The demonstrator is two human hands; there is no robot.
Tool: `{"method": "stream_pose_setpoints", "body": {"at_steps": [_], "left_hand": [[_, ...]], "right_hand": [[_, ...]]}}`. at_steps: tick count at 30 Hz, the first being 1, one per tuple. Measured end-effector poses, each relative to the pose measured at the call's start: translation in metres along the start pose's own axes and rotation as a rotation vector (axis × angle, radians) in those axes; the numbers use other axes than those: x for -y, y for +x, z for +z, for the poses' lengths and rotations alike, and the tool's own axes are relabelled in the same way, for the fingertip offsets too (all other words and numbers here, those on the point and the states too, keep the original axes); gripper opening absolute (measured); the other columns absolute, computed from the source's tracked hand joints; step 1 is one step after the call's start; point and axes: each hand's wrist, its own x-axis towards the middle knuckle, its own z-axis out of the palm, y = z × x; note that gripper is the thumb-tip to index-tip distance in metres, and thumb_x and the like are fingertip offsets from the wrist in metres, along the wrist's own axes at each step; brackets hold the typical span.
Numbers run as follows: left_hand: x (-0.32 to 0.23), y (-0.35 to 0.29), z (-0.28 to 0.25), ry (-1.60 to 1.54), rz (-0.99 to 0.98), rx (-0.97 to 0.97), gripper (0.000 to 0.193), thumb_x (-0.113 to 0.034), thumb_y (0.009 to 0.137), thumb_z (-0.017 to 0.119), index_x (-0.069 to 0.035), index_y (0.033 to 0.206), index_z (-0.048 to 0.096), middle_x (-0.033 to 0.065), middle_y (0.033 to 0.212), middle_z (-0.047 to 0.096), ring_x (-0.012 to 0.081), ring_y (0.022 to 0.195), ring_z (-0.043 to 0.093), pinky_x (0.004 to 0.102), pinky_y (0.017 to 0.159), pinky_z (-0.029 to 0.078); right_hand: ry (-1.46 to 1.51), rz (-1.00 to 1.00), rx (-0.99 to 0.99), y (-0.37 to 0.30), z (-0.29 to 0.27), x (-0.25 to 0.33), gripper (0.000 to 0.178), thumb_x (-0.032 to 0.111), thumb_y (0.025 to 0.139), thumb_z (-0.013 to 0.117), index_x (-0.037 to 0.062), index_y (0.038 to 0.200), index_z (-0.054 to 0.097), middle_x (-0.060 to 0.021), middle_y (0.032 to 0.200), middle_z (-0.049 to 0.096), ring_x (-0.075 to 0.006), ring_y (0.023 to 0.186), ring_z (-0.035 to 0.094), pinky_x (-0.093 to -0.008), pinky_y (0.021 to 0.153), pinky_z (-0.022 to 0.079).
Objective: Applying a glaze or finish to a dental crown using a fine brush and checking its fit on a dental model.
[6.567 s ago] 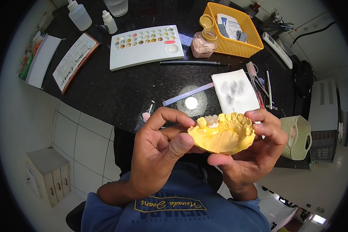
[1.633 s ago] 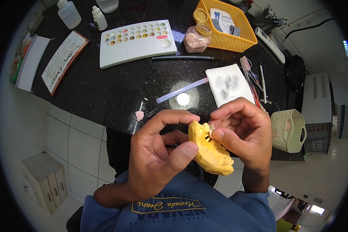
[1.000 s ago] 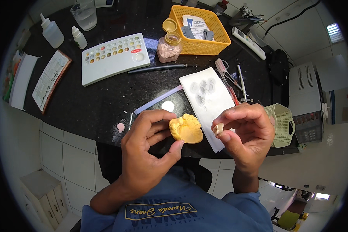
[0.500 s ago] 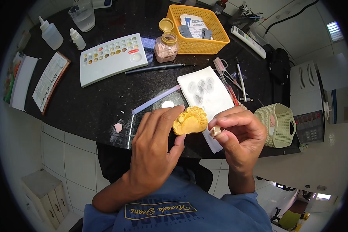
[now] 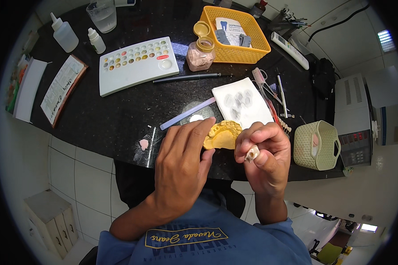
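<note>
My left hand point(image 5: 180, 161) is closed on a yellow plaster dental model point(image 5: 223, 136), gripping its left side between fingers and thumb. The model shows a curved row of teeth. In my right hand point(image 5: 267, 161), a small cream-white dental crown piece point(image 5: 252, 153) is pinched at the fingertips, with a brownish hollow showing. My right fingers overlap the model's right side in view; whether they touch it I cannot tell. Behind both hands lies a white paper pad point(image 5: 241, 104) with grey smudges on the black counter.
A white palette with coloured wells point(image 5: 137, 77), a dark pen-like tool point(image 5: 188, 77) and a translucent lilac stick point(image 5: 188, 113) lie on the counter. A jar of pink powder point(image 5: 200, 56) stands by a yellow basket point(image 5: 241, 55). A pale green basket point(image 5: 311, 154) sits right.
My right hand has shifted left and turned the crown piece, so its hollow now shows. The dental model has moved slightly right and tilted. The whole view has shifted a little.
</note>
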Motion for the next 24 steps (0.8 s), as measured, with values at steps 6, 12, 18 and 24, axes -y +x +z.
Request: {"method": "stream_pose_setpoints", "body": {"at_steps": [6, 12, 18, 24], "left_hand": [[-0.001, -0.006, -0.012, -0.337, 0.142, -0.210, 0.056, -0.017, 0.063, 0.083, -0.002, 0.106, 0.050, 0.0143, 0.108, 0.052, 0.0232, 0.099, 0.052, 0.0327, 0.085, 0.042], [0.005, -0.007, -0.006, -0.453, 0.163, -0.254, 0.052, -0.023, 0.064, 0.084, -0.004, 0.099, 0.050, 0.0139, 0.107, 0.048, 0.0198, 0.101, 0.048, 0.0322, 0.087, 0.040], [0.010, -0.007, -0.006, -0.501, 0.126, -0.359, 0.045, -0.017, 0.061, 0.085, -0.006, 0.092, 0.055, 0.0121, 0.102, 0.054, 0.0188, 0.094, 0.054, 0.0306, 0.080, 0.045], [0.013, -0.010, -0.004, -0.524, 0.134, -0.469, 0.040, -0.012, 0.060, 0.085, -0.007, 0.090, 0.058, 0.0090, 0.096, 0.059, 0.0181, 0.087, 0.058, 0.0288, 0.073, 0.048]], "right_hand": [[0.082, 0.016, 0.041, 0.004, 0.006, -0.011, 0.025, 0.002, 0.079, 0.062, -0.0032, 0.102, 0.054, -0.0160, 0.095, 0.058, -0.0197, 0.091, 0.058, -0.0322, 0.082, 0.048], [0.229, 0.119, 0.020, 0.004, 0.025, -0.022, 0.024, 0.004, 0.081, 0.061, -0.0021, 0.104, 0.055, -0.0158, 0.097, 0.058, -0.0212, 0.091, 0.059, -0.0336, 0.083, 0.048], [0.297, 0.262, -0.045, 0.000, 0.034, -0.027, 0.023, 0.007, 0.084, 0.062, -0.0034, 0.104, 0.057, -0.0153, 0.095, 0.062, -0.0215, 0.091, 0.060, -0.0328, 0.083, 0.049], [0.327, 0.282, -0.069, -0.001, 0.041, -0.031, 0.022, 0.007, 0.086, 0.059, -0.0043, 0.104, 0.056, -0.0163, 0.096, 0.063, -0.0213, 0.090, 0.061, -0.0321, 0.084, 0.049]]}}
